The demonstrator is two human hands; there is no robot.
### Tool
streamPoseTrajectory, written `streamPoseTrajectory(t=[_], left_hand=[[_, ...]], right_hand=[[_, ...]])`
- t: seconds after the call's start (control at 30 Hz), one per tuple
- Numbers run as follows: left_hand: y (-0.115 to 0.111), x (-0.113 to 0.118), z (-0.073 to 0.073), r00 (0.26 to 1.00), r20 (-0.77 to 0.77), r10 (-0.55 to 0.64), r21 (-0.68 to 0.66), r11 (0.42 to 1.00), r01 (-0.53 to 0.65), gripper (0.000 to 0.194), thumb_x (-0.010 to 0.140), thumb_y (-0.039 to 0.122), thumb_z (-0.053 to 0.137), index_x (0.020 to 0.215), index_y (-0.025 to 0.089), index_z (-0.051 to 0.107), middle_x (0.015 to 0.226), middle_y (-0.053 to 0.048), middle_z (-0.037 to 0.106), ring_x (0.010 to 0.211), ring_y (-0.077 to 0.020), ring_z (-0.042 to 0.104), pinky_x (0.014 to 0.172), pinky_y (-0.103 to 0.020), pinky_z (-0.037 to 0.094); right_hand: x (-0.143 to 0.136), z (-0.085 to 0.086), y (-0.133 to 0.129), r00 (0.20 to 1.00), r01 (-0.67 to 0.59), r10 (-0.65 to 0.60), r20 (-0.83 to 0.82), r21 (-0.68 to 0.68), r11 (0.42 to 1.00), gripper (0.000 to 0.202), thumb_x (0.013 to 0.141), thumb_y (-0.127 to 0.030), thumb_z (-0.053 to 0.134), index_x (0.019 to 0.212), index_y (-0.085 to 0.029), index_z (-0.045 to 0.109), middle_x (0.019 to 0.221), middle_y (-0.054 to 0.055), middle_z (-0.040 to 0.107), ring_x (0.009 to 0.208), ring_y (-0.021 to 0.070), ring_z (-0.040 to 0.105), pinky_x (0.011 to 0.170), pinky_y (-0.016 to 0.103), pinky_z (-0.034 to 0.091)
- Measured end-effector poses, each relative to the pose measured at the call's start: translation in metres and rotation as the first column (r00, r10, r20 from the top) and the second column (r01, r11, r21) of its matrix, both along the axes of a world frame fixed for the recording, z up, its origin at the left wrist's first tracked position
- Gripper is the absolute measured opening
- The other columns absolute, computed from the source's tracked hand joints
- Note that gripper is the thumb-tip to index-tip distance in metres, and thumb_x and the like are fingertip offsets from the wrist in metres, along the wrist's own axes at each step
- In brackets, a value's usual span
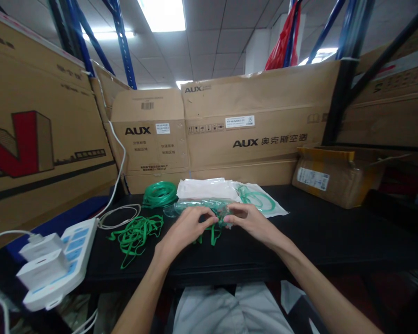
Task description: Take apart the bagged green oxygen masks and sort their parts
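My left hand [194,222] and my right hand [249,219] meet over the middle of the black table. Thumbs and fingers of both are pinched on a clear, greenish plastic item [223,214] between them; its exact shape is too small to tell. Green strips [214,235] hang just below the fingers. Behind the hands lies a clear plastic bag [198,203]. To the left are a coil of green tubing [159,194] and a tangled heap of green strips [137,235]. White packets [204,189] lie at the back, one with green tubing [256,198] on it.
A white power strip [77,253] with plugged-in adapters occupies the left edge, beside a looped cable [120,216]. Large cardboard sheets [251,120] stand along the back. An open cardboard box [329,178] sits at the back right of the black table [316,236].
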State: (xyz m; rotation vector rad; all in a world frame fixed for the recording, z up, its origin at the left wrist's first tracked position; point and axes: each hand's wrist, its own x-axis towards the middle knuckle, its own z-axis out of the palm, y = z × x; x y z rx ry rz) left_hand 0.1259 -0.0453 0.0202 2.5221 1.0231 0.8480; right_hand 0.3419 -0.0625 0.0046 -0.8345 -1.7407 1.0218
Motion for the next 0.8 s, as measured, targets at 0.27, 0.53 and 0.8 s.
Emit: streamPoseTrajectory(t=[0.27, 0.53, 0.8], left_hand=[[0.012, -0.015, -0.001, 0.996, -0.078, -0.035, -0.013, 0.999, 0.034, 0.021, 0.094, 0.034, 0.057, 0.089, 0.021, 0.073, 0.087, 0.000, 0.073, 0.082, -0.0183, 0.065, 0.076, -0.025, 0.044], [0.012, -0.011, -0.003, 0.999, 0.035, -0.016, -0.001, 1.000, 0.016, 0.023, 0.094, 0.038, 0.059, 0.099, 0.021, 0.073, 0.093, -0.001, 0.073, 0.086, -0.0179, 0.066, 0.078, -0.025, 0.046], [0.020, -0.003, -0.009, 0.997, 0.057, -0.060, 0.151, 0.987, 0.051, 0.022, 0.097, 0.023, 0.055, 0.096, 0.023, 0.077, 0.101, -0.003, 0.074, 0.097, -0.0195, 0.067, 0.091, -0.029, 0.045]], right_hand=[[0.018, 0.007, 0.000, 0.952, 0.137, -0.178, 0.251, 0.172, 0.976, 0.037, 0.083, -0.054, 0.068, 0.078, -0.017, 0.071, 0.079, 0.000, 0.065, 0.081, 0.0188, 0.056, 0.075, 0.027, 0.042], [0.019, 0.004, 0.002, 0.943, 0.130, -0.178, 0.282, 0.180, 0.975, 0.034, 0.082, -0.053, 0.070, 0.078, -0.019, 0.070, 0.080, 0.000, 0.065, 0.082, 0.0195, 0.058, 0.076, 0.027, 0.044], [0.019, 0.006, 0.000, 0.923, 0.226, -0.278, 0.266, 0.208, 0.952, 0.035, 0.078, -0.054, 0.075, 0.087, -0.020, 0.076, 0.092, 0.005, 0.074, 0.093, 0.0271, 0.064, 0.084, 0.034, 0.049]])
